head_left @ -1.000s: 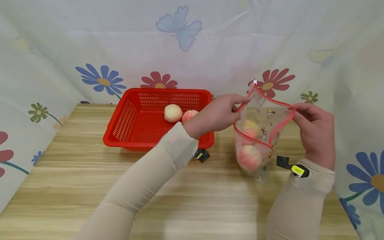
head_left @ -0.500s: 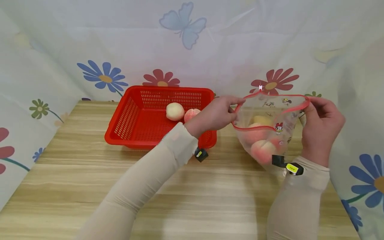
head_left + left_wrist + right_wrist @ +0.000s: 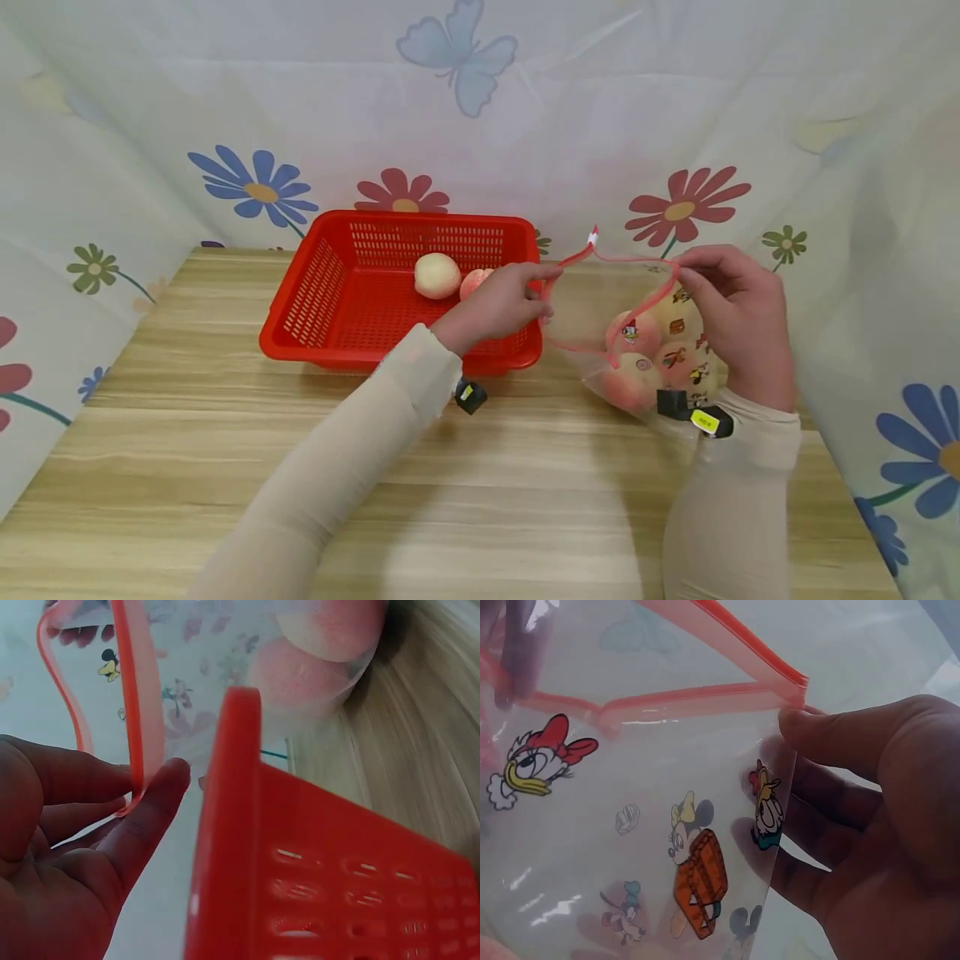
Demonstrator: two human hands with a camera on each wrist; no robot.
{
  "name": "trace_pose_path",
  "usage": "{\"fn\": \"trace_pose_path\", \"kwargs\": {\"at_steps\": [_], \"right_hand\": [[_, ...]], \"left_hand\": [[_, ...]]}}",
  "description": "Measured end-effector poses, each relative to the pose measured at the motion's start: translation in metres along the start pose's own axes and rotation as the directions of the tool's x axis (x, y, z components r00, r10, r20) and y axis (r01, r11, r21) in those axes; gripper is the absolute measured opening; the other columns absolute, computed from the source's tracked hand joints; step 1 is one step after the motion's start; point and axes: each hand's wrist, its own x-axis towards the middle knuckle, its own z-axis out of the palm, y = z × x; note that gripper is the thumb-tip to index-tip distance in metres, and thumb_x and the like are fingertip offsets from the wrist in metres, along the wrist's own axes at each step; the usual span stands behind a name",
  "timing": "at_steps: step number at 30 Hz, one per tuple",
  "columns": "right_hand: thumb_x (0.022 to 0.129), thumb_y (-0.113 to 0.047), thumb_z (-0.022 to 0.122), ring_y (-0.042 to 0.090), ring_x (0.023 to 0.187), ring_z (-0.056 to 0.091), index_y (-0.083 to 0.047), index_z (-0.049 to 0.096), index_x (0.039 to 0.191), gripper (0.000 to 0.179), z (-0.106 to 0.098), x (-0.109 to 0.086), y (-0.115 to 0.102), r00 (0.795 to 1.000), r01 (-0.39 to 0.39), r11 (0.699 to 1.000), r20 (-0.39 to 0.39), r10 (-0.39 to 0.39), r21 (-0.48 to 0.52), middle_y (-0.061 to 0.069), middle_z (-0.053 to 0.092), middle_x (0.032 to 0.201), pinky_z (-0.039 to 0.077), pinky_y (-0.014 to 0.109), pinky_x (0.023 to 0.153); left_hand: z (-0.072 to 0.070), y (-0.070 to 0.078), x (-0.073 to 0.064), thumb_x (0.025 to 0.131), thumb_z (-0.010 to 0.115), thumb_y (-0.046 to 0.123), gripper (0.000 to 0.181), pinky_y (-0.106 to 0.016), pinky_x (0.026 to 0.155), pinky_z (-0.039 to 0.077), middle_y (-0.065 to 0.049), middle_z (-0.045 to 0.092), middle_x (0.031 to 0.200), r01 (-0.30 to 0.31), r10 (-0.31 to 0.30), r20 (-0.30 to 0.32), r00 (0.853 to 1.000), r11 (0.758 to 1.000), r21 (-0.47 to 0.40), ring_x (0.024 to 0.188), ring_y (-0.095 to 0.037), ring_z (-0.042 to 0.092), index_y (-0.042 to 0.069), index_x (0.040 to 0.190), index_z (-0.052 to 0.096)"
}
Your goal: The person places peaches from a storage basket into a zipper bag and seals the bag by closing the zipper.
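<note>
A clear zip bag (image 3: 660, 310) with a red-edged mouth and cartoon prints hangs open between my hands. Several peaches (image 3: 633, 385) lie inside it, low and toward the right. My left hand (image 3: 501, 307) pinches the left side of the rim, just over the basket's right end; the left wrist view shows thumb and finger on the red strip (image 3: 135, 712). On the other side, my right hand (image 3: 738, 317) pinches the right corner of the mouth, also seen in the right wrist view. A white zip slider (image 3: 593, 237) sits at the rim's far point.
The red plastic basket (image 3: 300, 329) stands left of the bag on the wooden table (image 3: 480, 500). It holds a pale peach (image 3: 437, 276) and a pink one (image 3: 473, 283), partly hidden by my left hand. A flowered curtain (image 3: 570, 142) surrounds the table's back and sides.
Both hands have shifted left with the bag, after the right hand first spread its mouth to the right. The bag now tilts its mouth toward the basket, its peaches lying to the right.
</note>
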Motion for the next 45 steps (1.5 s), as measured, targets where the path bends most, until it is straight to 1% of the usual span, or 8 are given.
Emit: {"fn": "trace_pose_path", "kwargs": {"at_steps": [5, 10, 14, 25, 30, 39, 42, 45], "right_hand": [[0.091, -0.016, 0.066, 0.000, 0.078, 0.059, -0.004, 0.071, 0.105, 0.019, 0.010, 0.000, -0.006, 0.999, 0.023, 0.998, 0.047, -0.020, -0.057, -0.020, 0.063, 0.089, 0.047, 0.009, 0.072], [0.090, -0.017, 0.067, 0.002, 0.074, 0.059, -0.005, 0.073, 0.103, 0.018, 0.020, 0.000, -0.009, 0.998, 0.061, 0.997, 0.029, -0.060, -0.043, -0.010, 0.067, 0.088, 0.048, 0.011, 0.069], [0.091, -0.016, 0.067, 0.002, 0.075, 0.059, -0.005, 0.072, 0.103, 0.017, 0.024, 0.001, -0.010, 0.997, 0.065, 0.997, 0.034, -0.064, -0.032, -0.010, 0.067, 0.089, 0.047, 0.011, 0.069], [0.092, -0.017, 0.066, 0.002, 0.077, 0.058, -0.007, 0.072, 0.104, 0.017, 0.023, -0.002, -0.011, 0.997, 0.050, 0.996, 0.060, -0.045, -0.076, -0.005, 0.067, 0.091, 0.047, 0.011, 0.070], [0.091, -0.016, 0.066, 0.003, 0.075, 0.057, -0.008, 0.072, 0.103, 0.016, 0.024, -0.002, -0.012, 0.996, 0.073, 0.995, 0.063, -0.068, -0.071, 0.001, 0.068, 0.091, 0.047, 0.011, 0.068], [0.090, -0.012, 0.068, 0.000, 0.071, 0.058, -0.006, 0.072, 0.102, 0.014, 0.025, -0.001, -0.011, 0.989, 0.135, 0.988, 0.075, -0.129, -0.072, 0.006, 0.069, 0.088, 0.048, 0.010, 0.067], [0.090, -0.012, 0.068, 0.000, 0.070, 0.058, -0.005, 0.072, 0.101, 0.014, 0.026, -0.001, -0.011, 0.987, 0.148, 0.987, 0.072, -0.144, -0.061, 0.006, 0.069, 0.087, 0.048, 0.011, 0.067], [0.090, -0.012, 0.068, 0.001, 0.069, 0.058, -0.004, 0.072, 0.100, 0.013, 0.026, -0.001, -0.011, 0.986, 0.155, 0.987, 0.073, -0.152, -0.046, 0.006, 0.069, 0.087, 0.048, 0.011, 0.066]], "left_hand": [[-0.003, -0.007, -0.001, 0.093, 0.063, 0.013, 0.054, -0.023, 0.066, 0.053, -0.001, 0.054, 0.138, 0.014, -0.014, -0.002, 1.000, 0.999, 0.028, 0.086, -0.012, 0.065, 0.019, 0.144, 0.047], [-0.007, -0.011, -0.006, 0.093, 0.061, 0.012, 0.053, -0.024, 0.063, 0.052, -0.001, 0.062, 0.125, 0.062, -0.061, -0.029, 0.998, 0.997, 0.047, 0.083, -0.014, 0.064, 0.021, 0.143, 0.048], [-0.010, -0.012, -0.009, 0.092, 0.063, 0.014, 0.053, -0.024, 0.066, 0.054, 0.001, 0.065, 0.112, 0.093, -0.091, -0.035, 0.995, 0.994, 0.059, 0.082, -0.016, 0.063, 0.021, 0.143, 0.049], [-0.011, -0.011, -0.009, 0.092, 0.064, 0.014, 0.050, -0.026, 0.076, 0.056, 0.001, 0.062, 0.121, 0.082, -0.079, -0.044, 0.996, 0.994, 0.067, 0.093, -0.014, 0.063, 0.019, 0.141, 0.051], [-0.014, -0.013, -0.011, 0.092, 0.063, 0.014, 0.048, -0.027, 0.082, 0.056, 0.004, 0.058, 0.129, 0.074, -0.072, -0.054, 0.996, 0.996, 0.043, 0.100, -0.013, 0.062, 0.024, 0.138, 0.053], [-0.021, -0.016, -0.012, 0.093, 0.060, 0.017, 0.045, -0.028, 0.080, 0.056, 0.003, 0.057, 0.128, 0.047, -0.043, -0.084, 0.996, 0.998, 0.040, 0.099, -0.014, 0.061, 0.025, 0.136, 0.053], [-0.025, -0.017, -0.011, 0.093, 0.060, 0.017, 0.045, -0.029, 0.078, 0.057, -0.001, 0.060, 0.123, 0.064, -0.060, -0.094, 0.994, 0.997, 0.036, 0.097, -0.017, 0.061, 0.025, 0.136, 0.053], [-0.027, -0.019, -0.010, 0.092, 0.061, 0.017, 0.046, -0.030, 0.074, 0.058, -0.005, 0.066, 0.108, 0.087, -0.084, -0.095, 0.992, 0.996, 0.025, 0.093, -0.021, 0.061, 0.025, 0.137, 0.052]]}}
